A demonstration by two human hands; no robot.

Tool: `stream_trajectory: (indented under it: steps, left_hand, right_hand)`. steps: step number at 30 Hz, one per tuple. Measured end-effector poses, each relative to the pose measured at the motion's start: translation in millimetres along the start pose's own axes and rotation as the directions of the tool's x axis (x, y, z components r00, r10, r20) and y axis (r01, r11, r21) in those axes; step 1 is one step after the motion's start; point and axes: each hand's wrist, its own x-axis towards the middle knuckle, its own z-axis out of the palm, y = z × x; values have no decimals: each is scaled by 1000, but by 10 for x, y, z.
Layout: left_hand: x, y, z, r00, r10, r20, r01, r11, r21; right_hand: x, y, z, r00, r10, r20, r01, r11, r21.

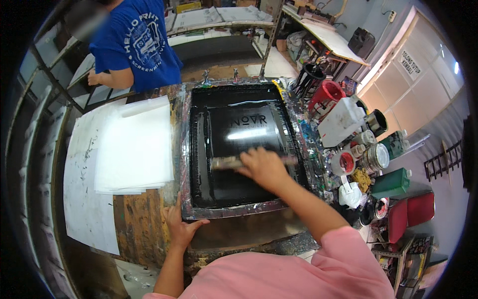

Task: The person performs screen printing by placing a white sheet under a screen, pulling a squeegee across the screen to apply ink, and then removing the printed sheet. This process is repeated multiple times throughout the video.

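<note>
My right hand (pixel 264 168) is closed around the wooden handle of a squeegee (pixel 227 163), which lies crosswise over the lower half of a printing screen. Black ink coats the screen's mesh (pixel 239 189), and dark lettering shows in its upper part. The screen's ink-stained frame (pixel 234 213) rests on the worktable. At its near left corner is my left hand (pixel 180 226), thumb and fingers spread against the frame's outer edges, holding nothing. The squeegee's blade is hidden under its handle and my fingers.
A stack of white sheets (pixel 134 149) lies left of the screen on the wooden table (pixel 139 219). Ink tubs, a white jug (pixel 341 122), a red container (pixel 326 94) and a green jerrycan (pixel 392 183) crowd the right side. A person in a blue shirt (pixel 137 45) stands at far left.
</note>
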Motion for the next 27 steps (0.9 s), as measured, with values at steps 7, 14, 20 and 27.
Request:
stream_trajectory:
  steps: [7,14,20,27]
  left_hand:
    - [372,604,-179,959,-207,-194,20,732,-681]
    - [1780,712,-368,770,31,-638,-519,611,-597]
    - [2730,-111,806,995,-95,-38,73,917,-392]
    - [3375,-582,1617,949,308,-67,-300,947,113]
  right_hand:
    - [-575,-639,-1102,984,-91,-153,101,993,61]
    - [600,-355,-2132,811,-135,-569,45,985,-169]
    - [1067,-148,-2406,790,-120,-602,55,991,-126]
    - [1283,-50,-2547,791,-96,-605,28,992,-122]
